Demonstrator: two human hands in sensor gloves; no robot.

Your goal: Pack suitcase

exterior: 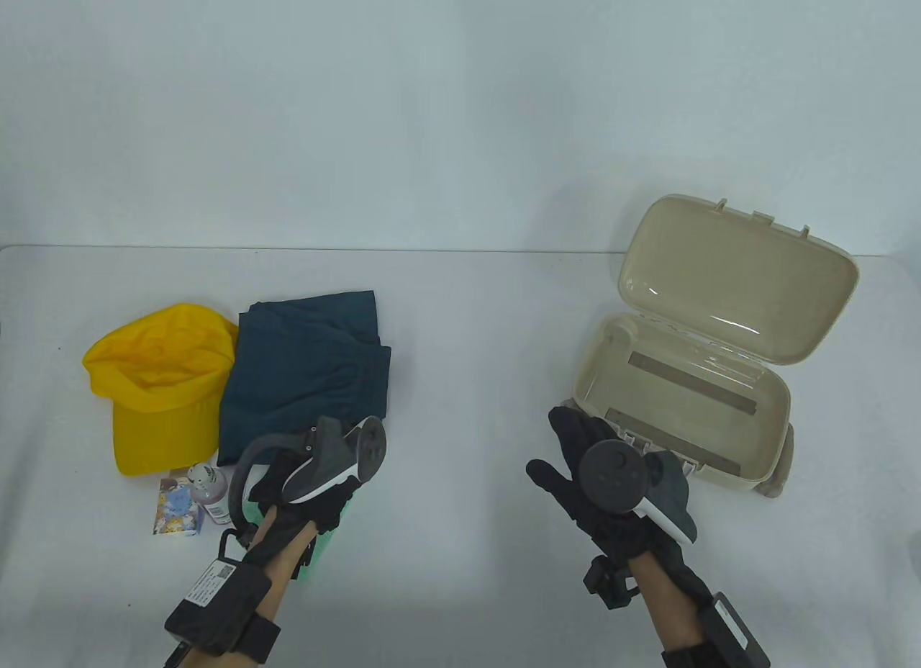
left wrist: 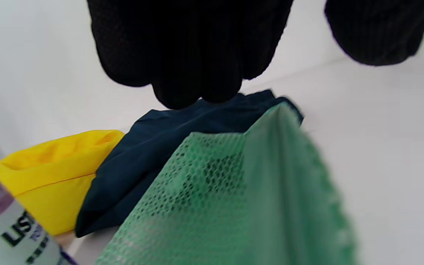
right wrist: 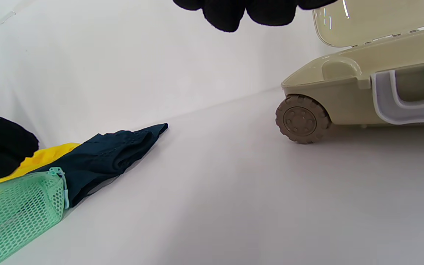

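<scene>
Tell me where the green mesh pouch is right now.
In the table view the green mesh pouch lies near-left, mostly hidden under the left hand, just in front of the folded dark blue garment.

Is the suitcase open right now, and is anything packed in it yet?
Open and empty: the suitcase has its lid tilted back, and the tray shows only two grey strips.

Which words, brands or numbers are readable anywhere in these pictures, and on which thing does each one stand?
"UST": dark letters on the small bottle's label in the left wrist view; the word is cut off, and the smaller print under it is blurred.
Small printed card beside the bottle: a colourful picture, any text too small to read.
Label on the left wrist unit: a code and print, too small to read.
Suitcase, cap, clothes: no text visible.
</scene>
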